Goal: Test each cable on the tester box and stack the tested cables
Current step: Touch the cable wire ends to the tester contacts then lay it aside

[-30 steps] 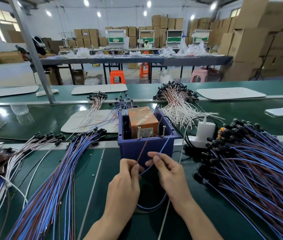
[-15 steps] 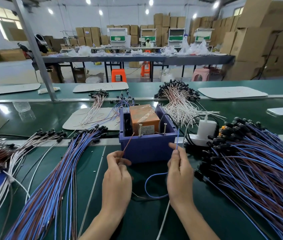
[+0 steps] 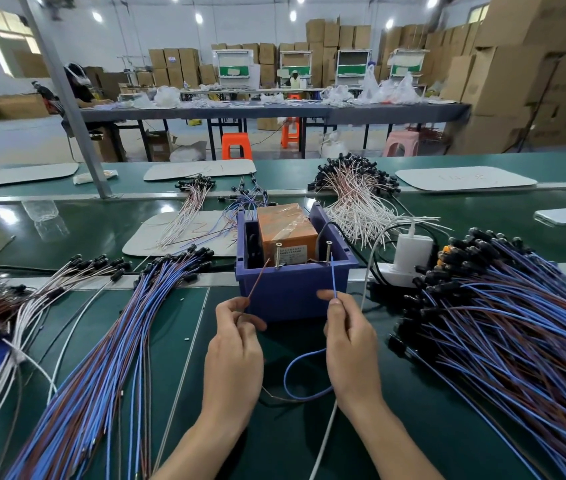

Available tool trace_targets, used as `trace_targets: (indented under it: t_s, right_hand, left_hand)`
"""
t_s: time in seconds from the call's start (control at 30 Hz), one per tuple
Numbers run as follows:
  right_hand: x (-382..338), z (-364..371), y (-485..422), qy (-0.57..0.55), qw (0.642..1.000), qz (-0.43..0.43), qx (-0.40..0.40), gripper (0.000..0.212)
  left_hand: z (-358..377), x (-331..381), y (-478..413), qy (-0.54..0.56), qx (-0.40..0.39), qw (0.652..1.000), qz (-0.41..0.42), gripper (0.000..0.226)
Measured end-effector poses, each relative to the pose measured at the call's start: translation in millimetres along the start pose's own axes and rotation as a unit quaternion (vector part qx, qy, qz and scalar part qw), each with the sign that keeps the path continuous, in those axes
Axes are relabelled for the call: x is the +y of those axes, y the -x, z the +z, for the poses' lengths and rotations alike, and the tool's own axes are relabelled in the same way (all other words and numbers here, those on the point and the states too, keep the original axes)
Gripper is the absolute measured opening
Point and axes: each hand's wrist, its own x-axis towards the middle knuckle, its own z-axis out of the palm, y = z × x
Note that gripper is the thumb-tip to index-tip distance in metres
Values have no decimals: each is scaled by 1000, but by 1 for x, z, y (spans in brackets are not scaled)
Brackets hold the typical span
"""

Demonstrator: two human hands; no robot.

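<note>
Green factory bench [image 3: 413, 427], cartons stacked behind: I have one cable [image 3: 295, 386] up against the tester box [image 3: 292, 292], which sits at the middle of the bench beyond both hands.

My left hand [image 3: 234, 351] pinches the brown lead [image 3: 257, 284] between thumb and forefinger. My right hand [image 3: 352, 348] pinches the blue lead [image 3: 333, 278] the same way. Both leads run up and away from the fingertips, over the box's near wall, the brown one slanting right and the blue one almost upright.

Two screws stand at that wall as contacts. The brown tip lies just left of the left screw [image 3: 278, 255], apart from it. The blue tip sits just beside the right screw [image 3: 329, 251]; whether it touches I cannot tell. As I judge it, the left hand has the move to make, a short push forward and right.

The cable is thin and limp, its slack looped on the bench between my wrists. A fanned stack of blue and brown cables [image 3: 101, 358] lies toward the left edge, and a thicker heap [image 3: 517, 323] toward the right edge.
</note>
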Motion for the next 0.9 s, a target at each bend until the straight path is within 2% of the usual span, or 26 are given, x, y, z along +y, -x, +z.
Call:
trace_targets:
  t_s: [0.9]
  right_hand:
    - [-2, -1, 0, 12, 1000, 1, -7, 28]
  left_hand:
    - [0, -1, 1, 3, -11, 1000, 18, 36]
